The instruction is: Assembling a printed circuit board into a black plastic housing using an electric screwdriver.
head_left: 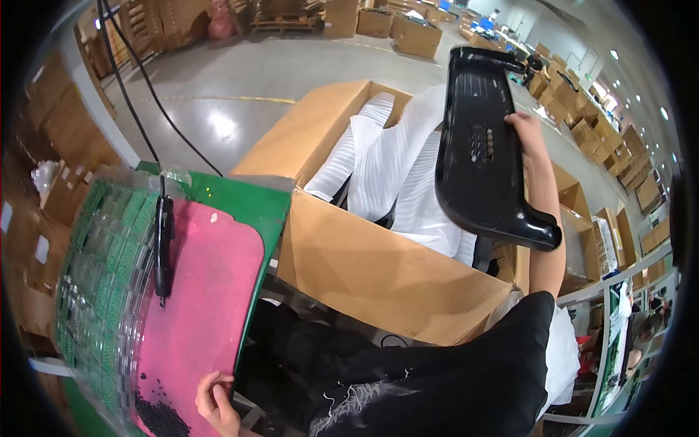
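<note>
A long glossy black moulded plastic panel (477, 156) is held up above the right side of an open cardboard box (378, 266). It has flared ends and a cluster of small slots near its middle. My right hand (529, 137) grips its right edge, the arm stretched out behind it. My left hand (217, 404) is at the near right edge of a pink mat (200, 291), its fingers curled; what they hold, if anything, is hidden. Beside it on the mat lies a heap of small black screws (162, 416). White foam wrapping sheets (382, 164) fill the box.
A black electric screwdriver (164, 244) hangs on a cord over the mat. Stacked clear trays with green boards (102, 291) line the left side of the green bench (271, 211). More cartons (415, 35) stand across the grey floor, and shelving frames (608, 335) are at right.
</note>
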Demonstrator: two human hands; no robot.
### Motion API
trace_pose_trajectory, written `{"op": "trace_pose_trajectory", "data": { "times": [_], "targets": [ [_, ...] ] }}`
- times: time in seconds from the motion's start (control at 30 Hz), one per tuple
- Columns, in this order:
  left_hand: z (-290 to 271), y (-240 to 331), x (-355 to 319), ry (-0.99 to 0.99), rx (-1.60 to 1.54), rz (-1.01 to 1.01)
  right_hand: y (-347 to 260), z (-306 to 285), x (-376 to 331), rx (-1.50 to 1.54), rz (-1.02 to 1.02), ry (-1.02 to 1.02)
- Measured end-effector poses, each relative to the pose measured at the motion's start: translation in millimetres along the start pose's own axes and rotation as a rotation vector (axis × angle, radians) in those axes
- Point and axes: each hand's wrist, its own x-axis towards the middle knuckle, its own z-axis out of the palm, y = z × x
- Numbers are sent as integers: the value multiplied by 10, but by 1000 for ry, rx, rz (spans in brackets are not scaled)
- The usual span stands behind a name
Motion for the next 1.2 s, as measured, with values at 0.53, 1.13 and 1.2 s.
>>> {"op": "trace_pose_trajectory", "data": {
  "times": [0.53,1.13,1.2],
  "targets": [
    [-357,108,-47,132,142,-154,-42,2848,-2729,263,638,-1447],
    [-796,-239,-501,612,417,-53,-1788,7217,-3308,-327,-1362,-945],
    [-803,-245,-534,638,393,-49,-1808,7572,-3486,-505,-1367,-926]
  ]
}}
